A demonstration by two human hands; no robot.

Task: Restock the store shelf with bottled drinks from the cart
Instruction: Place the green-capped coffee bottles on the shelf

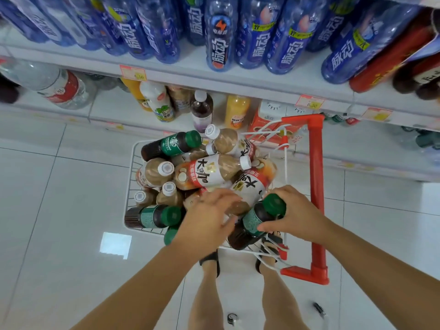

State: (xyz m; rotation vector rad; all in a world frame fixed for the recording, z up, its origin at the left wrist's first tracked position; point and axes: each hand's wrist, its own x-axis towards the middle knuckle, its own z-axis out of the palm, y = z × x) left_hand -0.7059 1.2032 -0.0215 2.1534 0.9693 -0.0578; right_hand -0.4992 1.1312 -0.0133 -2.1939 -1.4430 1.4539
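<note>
A white wire cart (130, 177) with a red handle (316, 186) stands before the shelf, piled with bottled drinks. Several are milk-tea bottles (209, 171) with white caps; others are dark coffee bottles (171, 144) with green caps. My right hand (294, 214) is wrapped around the neck of a dark green-capped coffee bottle (256, 220) at the cart's near right corner. My left hand (209, 216) lies over a milk-tea bottle (238, 207) beside it, fingers curled on it; its grip is partly hidden.
The upper shelf (190, 70) carries several blue bottles (220, 34). The lower shelf (114, 108) holds mixed juice and tea bottles (202, 110), water bottles at left and cartons at right. Yellow price tags (133, 73) hang on the edge. White tiled floor lies left.
</note>
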